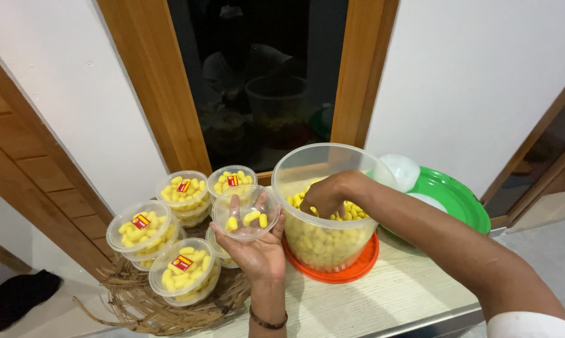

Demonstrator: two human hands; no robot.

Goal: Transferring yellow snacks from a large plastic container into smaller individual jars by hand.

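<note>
Small clear tub (246, 211) sits cupped in the left hand (257, 247), just near-left of the big clear container (329, 206). Head view: the left palm faces up, fingers spread under and around the tub's base, mouth tilted a little toward the container, probably so pieces dropped from the right land inside. Only a few yellow oval pieces (252, 218) lie in its bottom. The right hand (325, 195) reaches over the container's rim from the right and is down inside it, fingers curled into the heap of the same yellow pieces; whether they are pinching any I cannot tell, since the knuckles hide the fingertips. The container stands on an orange lid (342, 270), on the pale wooden tabletop (395, 294). To the left, filled and lidded tubs (182, 266) with red and yellow labels are stacked on a woven tray (141, 303), grouped apart from the open one. Far right, a green plate (461, 200) holds white bowls (403, 170). Behind, a dark window in a wooden frame (170, 94).
</note>
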